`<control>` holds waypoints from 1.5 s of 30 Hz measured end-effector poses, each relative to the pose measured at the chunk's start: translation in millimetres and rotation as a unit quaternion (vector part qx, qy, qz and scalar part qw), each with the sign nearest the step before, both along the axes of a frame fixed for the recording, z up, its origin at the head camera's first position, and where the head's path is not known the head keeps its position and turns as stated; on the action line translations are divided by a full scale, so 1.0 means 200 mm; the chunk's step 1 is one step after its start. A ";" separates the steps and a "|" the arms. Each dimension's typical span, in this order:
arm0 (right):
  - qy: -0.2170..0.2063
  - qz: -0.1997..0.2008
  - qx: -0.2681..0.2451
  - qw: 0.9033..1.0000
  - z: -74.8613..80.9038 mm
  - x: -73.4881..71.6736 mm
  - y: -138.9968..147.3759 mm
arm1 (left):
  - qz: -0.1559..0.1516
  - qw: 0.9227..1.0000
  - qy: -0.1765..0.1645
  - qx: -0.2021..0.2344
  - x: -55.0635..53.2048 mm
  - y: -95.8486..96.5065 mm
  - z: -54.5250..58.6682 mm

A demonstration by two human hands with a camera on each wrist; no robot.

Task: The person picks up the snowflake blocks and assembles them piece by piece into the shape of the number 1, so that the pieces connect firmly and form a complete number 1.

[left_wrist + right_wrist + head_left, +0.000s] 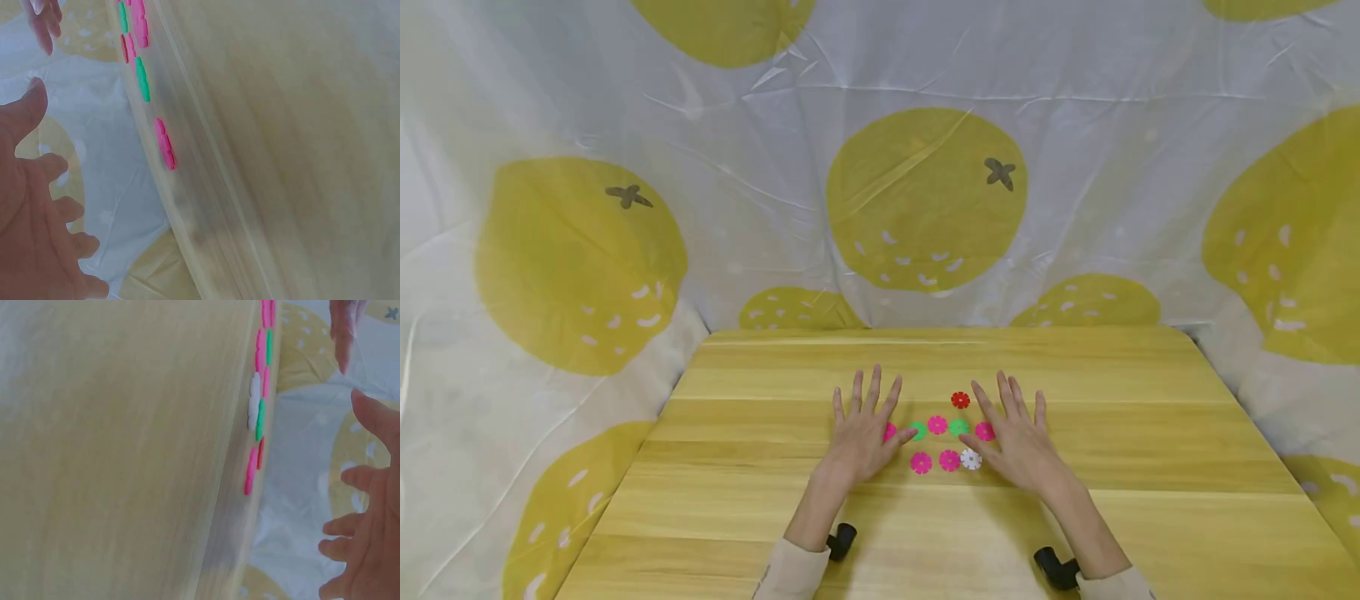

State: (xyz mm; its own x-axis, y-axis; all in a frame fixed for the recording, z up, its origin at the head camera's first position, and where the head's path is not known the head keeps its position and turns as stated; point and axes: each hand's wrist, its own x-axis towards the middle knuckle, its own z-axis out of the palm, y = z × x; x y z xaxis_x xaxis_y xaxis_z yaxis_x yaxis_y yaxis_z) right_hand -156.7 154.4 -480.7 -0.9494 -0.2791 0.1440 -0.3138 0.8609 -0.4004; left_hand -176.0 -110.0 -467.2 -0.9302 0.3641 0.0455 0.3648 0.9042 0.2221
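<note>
Both hands hover over a small group of notched, flower-like plastic discs lying flat on the table. My left hand (862,437) has its fingers spread, partly covering a pink disc (890,432), its thumb overlapping a green disc (917,432) in the head view. Fingers spread too, my right hand (1021,446) hangs beside another pink disc (986,431) and a white disc (971,459). Between the hands lie a red disc (960,400), a pink disc (937,425), a second green disc (958,427) and two lower pink discs (921,462). Neither hand holds anything.
The wooden table (737,483) has light and dark grain bands and rounded far corners. Behind and beside it hangs a pale cloth (760,208) printed with large yellow fruit. Black angled fittings (1056,568) stick out by both wrists.
</note>
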 end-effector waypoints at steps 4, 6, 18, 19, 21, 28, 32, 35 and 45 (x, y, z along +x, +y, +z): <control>-0.007 0.011 -0.020 1.000 0.00 -0.01 0.01 | -0.006 1.000 -0.012 0.011 -0.01 0.00 0.00; -0.015 0.017 -0.032 0.999 -0.01 -0.01 0.02 | -0.009 1.000 -0.018 0.018 -0.01 0.00 0.00; -0.065 0.044 -0.133 0.988 -0.04 -0.05 0.13 | -0.051 0.978 -0.093 0.178 -0.06 -0.02 -0.01; -0.072 0.043 -0.142 0.986 -0.05 -0.06 0.14 | -0.054 0.976 -0.097 0.188 -0.06 -0.01 -0.01; -0.085 0.039 -0.156 0.983 -0.06 -0.07 0.15 | -0.060 0.971 -0.100 0.206 -0.08 -0.01 -0.02; -0.102 0.025 -0.206 0.973 -0.10 -0.10 0.20 | -0.070 0.942 -0.147 0.294 -0.15 0.01 -0.05; -0.109 0.025 -0.235 0.966 -0.11 -0.11 0.21 | -0.061 0.936 -0.164 0.307 -0.18 0.03 -0.06; -0.115 0.020 -0.246 0.962 -0.12 -0.11 0.20 | -0.050 0.930 -0.181 0.317 -0.20 0.05 -0.06; -0.112 0.013 -0.238 0.965 -0.14 -0.13 0.18 | -0.035 0.927 -0.193 0.319 -0.27 0.10 -0.11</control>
State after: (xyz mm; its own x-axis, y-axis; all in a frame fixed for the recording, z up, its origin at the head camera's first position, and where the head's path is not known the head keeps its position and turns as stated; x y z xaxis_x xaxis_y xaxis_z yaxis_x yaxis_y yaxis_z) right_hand -183.3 191.3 -508.1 -0.9651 -0.2563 0.0540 -0.1931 0.5565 -0.8081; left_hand -230.2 -89.6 -488.5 -0.8975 0.4371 -0.0589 0.1992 0.5210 0.8300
